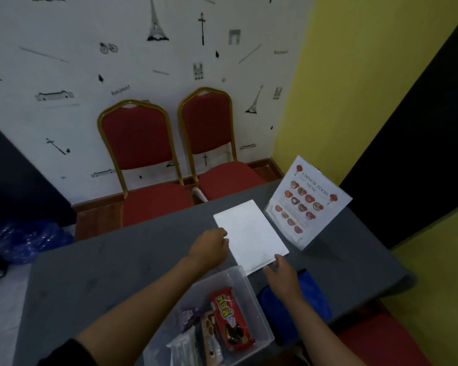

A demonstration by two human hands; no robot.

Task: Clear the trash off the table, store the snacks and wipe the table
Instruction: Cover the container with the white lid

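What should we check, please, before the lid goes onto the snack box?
1. Left hand at the lid edge: ok.
2. Right hand at the lid's near corner: ok.
3. Firm grip on the lid: cannot tell.
4. Box open, snacks inside: ok.
5. Snacks below the box rim: cannot tell.
6. Cloth outside the box: ok.

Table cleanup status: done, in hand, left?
Done: snacks sit in the clear bin; no trash visible on the table. In hand: left hand and right hand at the edges of the white lid. Left: lidding the bin, wiping with the blue cloth.
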